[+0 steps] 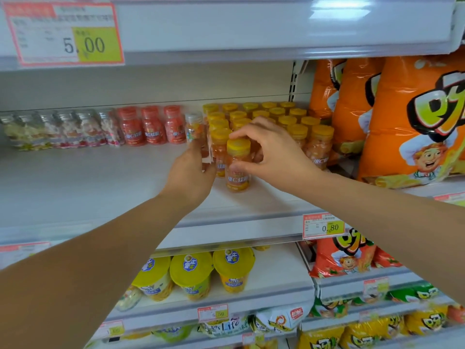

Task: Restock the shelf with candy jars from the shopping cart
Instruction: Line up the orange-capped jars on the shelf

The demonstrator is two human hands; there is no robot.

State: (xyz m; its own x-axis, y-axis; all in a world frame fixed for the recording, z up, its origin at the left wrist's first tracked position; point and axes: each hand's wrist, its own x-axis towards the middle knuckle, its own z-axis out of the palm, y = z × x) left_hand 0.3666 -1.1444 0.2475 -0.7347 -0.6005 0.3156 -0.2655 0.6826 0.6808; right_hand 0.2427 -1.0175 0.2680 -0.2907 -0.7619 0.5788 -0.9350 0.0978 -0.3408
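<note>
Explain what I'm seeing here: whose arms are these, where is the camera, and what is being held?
There is no machine: these are a person's two bare arms, filmed by one camera worn on the head, looking forward and down at a shop shelf. The right hand pinches a yellow-lidded candy jar, finger on the lid and thumb on its side, at the front of a block of matching jars. The left hand reaches in beside that block; blur hides whether it grips anything. Further left stand red-lidded jars and clear-lidded jars. Orange snack bags stand to the right. The shopping cart is out of view.
</note>
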